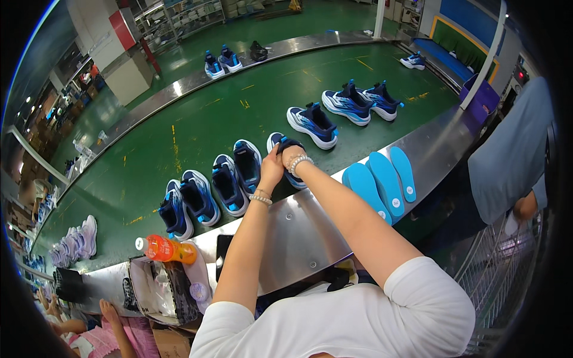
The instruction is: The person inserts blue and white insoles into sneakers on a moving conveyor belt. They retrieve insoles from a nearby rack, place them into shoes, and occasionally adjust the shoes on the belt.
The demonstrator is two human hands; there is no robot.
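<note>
Both my hands are on a navy, blue and white sneaker (pixel 276 141) standing on the green belt in front of me. My left hand (pixel 273 169) is closed at the near-left side of its opening. My right hand (pixel 292 156) grips it at the collar, with the fingertips partly hidden by the shoe. To the left, matching sneakers (pixel 245 167) stand in a row with their openings toward me. Farther right is another sneaker (pixel 312 126), with a pair (pixel 347 104) beyond it. Several bright blue insoles (pixel 382 179) lie on the metal ledge right of my right forearm.
The ledge (pixel 298 227) runs along the belt's near edge. An orange drink bottle (pixel 167 249), an open box (pixel 152 289) and a dark phone (pixel 223 253) are at the left. Pale sneakers (pixel 77 241) stand farther left. Another person (pixel 510 155) is at the right, beside a wire cart (pixel 498 268).
</note>
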